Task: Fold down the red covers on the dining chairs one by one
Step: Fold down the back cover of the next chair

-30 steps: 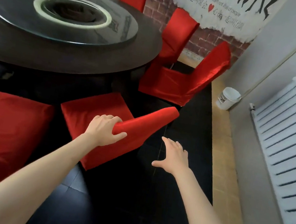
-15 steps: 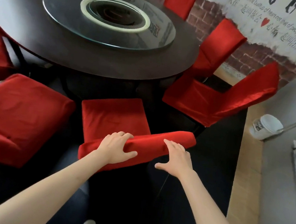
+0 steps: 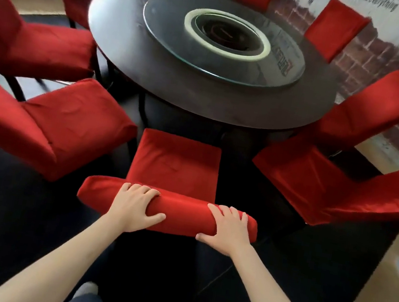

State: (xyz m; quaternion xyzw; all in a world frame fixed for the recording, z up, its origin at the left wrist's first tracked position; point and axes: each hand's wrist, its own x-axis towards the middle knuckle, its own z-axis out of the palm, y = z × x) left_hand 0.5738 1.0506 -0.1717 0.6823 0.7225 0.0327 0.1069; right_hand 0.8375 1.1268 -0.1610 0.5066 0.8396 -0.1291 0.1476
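Red cover [image 3: 178, 212]: left hand [image 3: 133, 209] and right hand [image 3: 226, 230] each grip the chair top nearest the desk [image 3: 202, 94]. Uneven pulling may bunch fabric.

A single wide-angle view comes from the person's head, looking forward and steeply down. Both forearms reach in from the bottom edge, so the left hand [image 3: 135, 208] and right hand [image 3: 229, 230] sit close below the lens, on the red chair back [image 3: 182, 217]. Farther off lies the round tabletop [image 3: 202, 94], in the upper middle. Straight lines bow toward the edges. No second view shares the scene.
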